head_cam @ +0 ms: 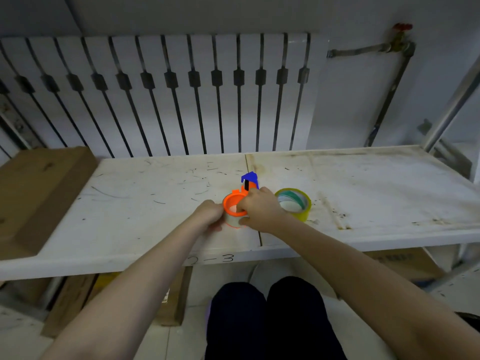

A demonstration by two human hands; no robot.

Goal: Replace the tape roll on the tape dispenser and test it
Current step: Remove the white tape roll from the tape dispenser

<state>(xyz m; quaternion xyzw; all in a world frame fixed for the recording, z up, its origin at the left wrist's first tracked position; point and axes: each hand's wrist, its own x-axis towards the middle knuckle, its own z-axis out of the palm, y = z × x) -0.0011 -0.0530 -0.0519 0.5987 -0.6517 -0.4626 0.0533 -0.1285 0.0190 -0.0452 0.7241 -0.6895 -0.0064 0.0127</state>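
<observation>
While both hands — left (211, 213), right (259, 209) — clasp the orange dispenser (233, 205), the yellow roll (294, 203) lies just right.

**Bare arms, dark trousers**

Both forearms are bare to the frame's edge, with no sleeves, watch or rings visible; the left hand (211, 213) and right hand (260, 209) are ungloved; dark navy trousers (270, 318) cover both legs below.

Handwritten "2-3" stands on the front edge of the white shelf (337, 249), directly below the orange tape dispenser (235, 201); nothing else is legible.
</observation>
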